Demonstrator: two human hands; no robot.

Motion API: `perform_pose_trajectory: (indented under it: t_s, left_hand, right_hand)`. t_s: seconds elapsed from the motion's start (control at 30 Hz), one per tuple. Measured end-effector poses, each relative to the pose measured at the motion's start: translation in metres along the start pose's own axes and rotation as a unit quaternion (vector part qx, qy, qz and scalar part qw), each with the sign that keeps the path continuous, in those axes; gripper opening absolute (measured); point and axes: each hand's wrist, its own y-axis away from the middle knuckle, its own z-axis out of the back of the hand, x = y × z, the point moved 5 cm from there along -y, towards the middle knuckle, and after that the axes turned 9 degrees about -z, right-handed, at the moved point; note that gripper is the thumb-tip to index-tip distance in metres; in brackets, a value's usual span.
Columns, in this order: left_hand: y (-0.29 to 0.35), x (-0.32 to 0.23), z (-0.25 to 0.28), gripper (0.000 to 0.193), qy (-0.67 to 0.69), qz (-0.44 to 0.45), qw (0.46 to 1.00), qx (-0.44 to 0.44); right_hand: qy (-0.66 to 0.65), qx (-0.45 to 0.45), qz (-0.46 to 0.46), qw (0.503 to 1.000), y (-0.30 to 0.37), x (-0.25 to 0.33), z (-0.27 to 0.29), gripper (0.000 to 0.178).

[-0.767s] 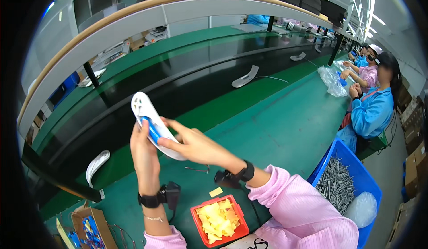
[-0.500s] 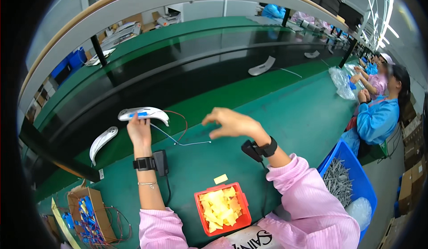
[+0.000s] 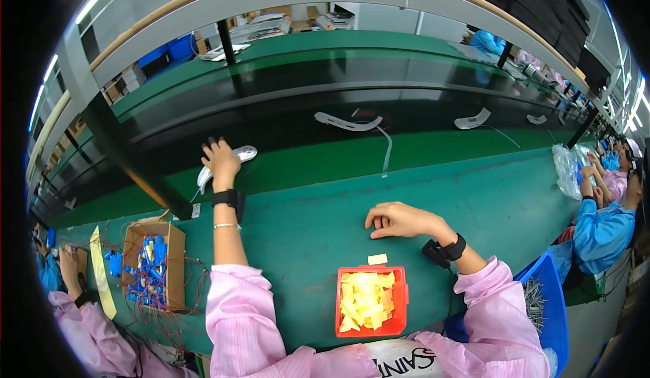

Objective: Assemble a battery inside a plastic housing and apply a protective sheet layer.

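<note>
My left hand [image 3: 222, 164] is stretched out over a white curved plastic casing [image 3: 245, 153] at the near edge of the belt. Its fingers are spread, and the hand hides the middle of the casing; no grip on it shows. My right hand [image 3: 401, 219] hovers over or rests on the green table, loosely bent, with thumb and fingers apart and nothing visible in it. Just nearer is a small yellow piece [image 3: 377, 259] beside a red box [image 3: 403, 310] of yellow pieces. Another white casing [image 3: 349, 123] lies on the belt, trailing a pale lead [image 3: 388, 154].
A cardboard box [image 3: 177, 263] with blue wired parts stands at left, beside a yellow strip [image 3: 101, 276]. At right is a blue bin [image 3: 552, 297] of grey metal parts. More casings [image 3: 472, 119] lie along the dark belt [image 3: 284, 131]. A post [image 3: 139, 161] rises near my left arm. Co-workers sit both sides.
My left hand has let go of the first casing, now on the belt farther right, and moved to the other casing. My right hand has drawn back toward the red box. The view has turned left.
</note>
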Motion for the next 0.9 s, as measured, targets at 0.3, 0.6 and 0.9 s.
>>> perform_pose_trajectory:
  t_s: [0.3,0.6,0.9]
  left_hand:
    - [0.044,0.025,0.038,0.029,0.024,-0.117,0.992,-0.043]
    - [0.236,-0.066,0.119,0.033,0.239,-0.194,0.949,0.069]
    - [0.298,-0.070,0.110,0.065,0.264,-0.204,0.934,0.126]
  right_hand:
    - [0.023,-0.125,-0.011,0.992,0.029,-0.011,0.037,0.055]
    - [0.047,-0.053,-0.018,0.997,0.044,-0.020,0.024,0.044]
    - [-0.004,0.053,0.143,0.988,0.024,0.010,-0.037,0.014]
